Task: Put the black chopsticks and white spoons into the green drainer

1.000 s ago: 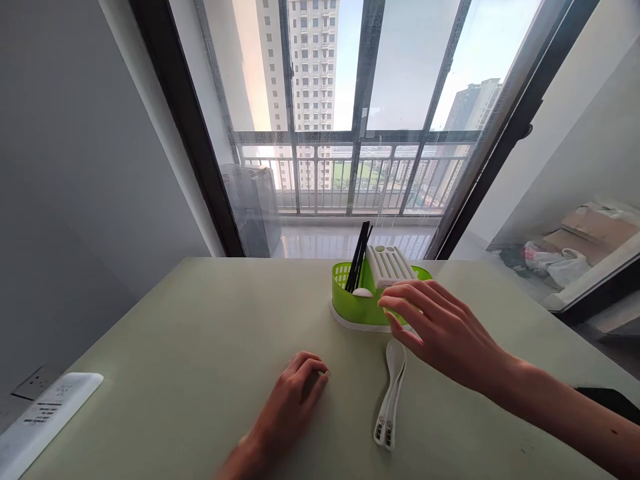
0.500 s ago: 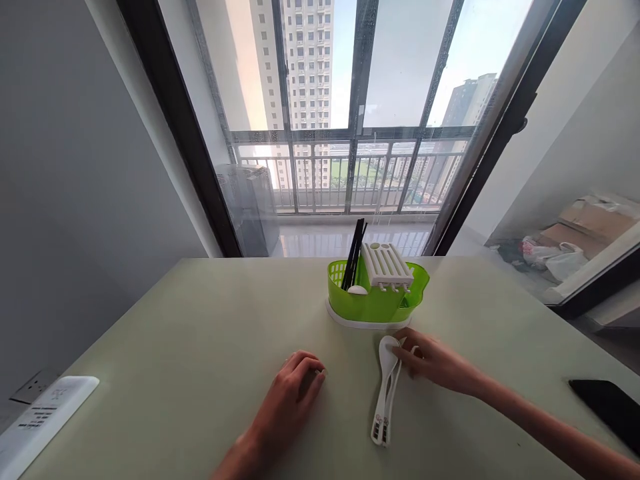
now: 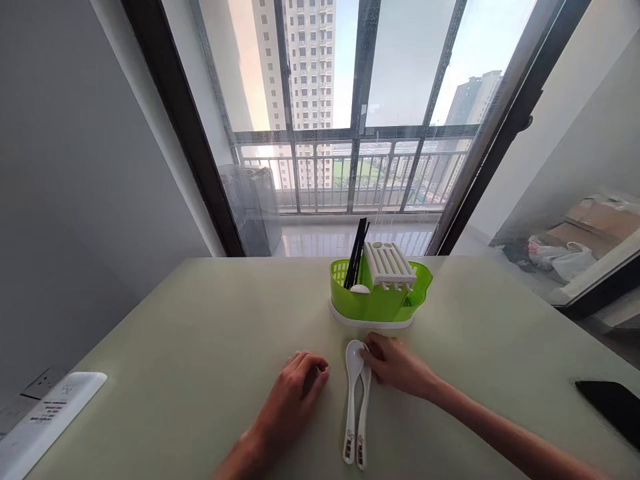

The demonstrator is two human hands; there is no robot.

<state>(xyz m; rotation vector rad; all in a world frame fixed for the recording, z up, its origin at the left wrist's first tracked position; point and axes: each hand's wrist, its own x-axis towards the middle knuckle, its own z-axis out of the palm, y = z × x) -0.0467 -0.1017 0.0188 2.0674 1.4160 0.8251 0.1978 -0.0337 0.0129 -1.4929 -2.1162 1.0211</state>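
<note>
Two white spoons (image 3: 355, 407) lie side by side on the pale green table (image 3: 200, 333), bowls pointing away from me. My right hand (image 3: 397, 367) rests at their bowl end, fingers curled and pinched on the spoons. My left hand (image 3: 295, 390) lies on the table just left of the spoons, fingers loosely curled down, holding nothing. Behind the spoons stands a green cutlery holder (image 3: 380, 300) with black chopsticks (image 3: 357, 261), a white spoon bowl and a white slotted insert (image 3: 387, 265).
A white power strip (image 3: 45, 417) lies at the table's left front edge. A black phone (image 3: 613, 403) lies at the right edge. A large window with a balcony railing stands behind the table; bags and cardboard lie on the floor at right.
My right hand came down from the green holder to the spoons, then slid them left toward my left hand. My left hand has stayed put.
</note>
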